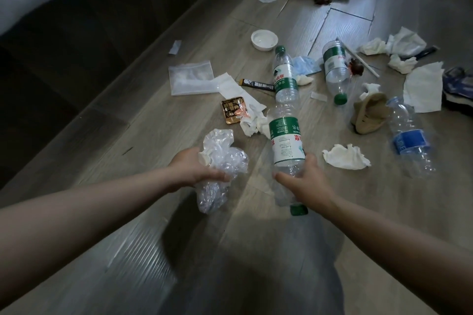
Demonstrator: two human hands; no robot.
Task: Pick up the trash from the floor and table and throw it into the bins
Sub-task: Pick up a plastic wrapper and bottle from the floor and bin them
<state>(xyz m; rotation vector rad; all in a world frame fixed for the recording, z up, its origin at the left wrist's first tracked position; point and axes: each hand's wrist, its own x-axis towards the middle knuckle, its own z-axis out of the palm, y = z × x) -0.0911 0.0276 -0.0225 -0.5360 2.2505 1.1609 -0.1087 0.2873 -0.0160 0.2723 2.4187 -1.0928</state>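
**Both hands full above a littered floor**

The right hand (304, 181) has its fingers wrapped round an empty clear plastic bottle with a green-and-white label (286, 140) printed with red Chinese characters. The left hand (189, 169) grips a crumpled clear plastic wad (220, 161). On the grey wooden floor (115, 135) lie two more green-labelled bottles (285, 79) (334, 69), a blue-labelled bottle (409, 138), white tissues (345, 160) and an orange snack packet (233, 110).

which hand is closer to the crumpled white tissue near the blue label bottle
Right. The right hand, gripping a green-labelled clear plastic bottle, is just left of the crumpled white tissue; the left hand, holding crumpled clear plastic, is farther left.
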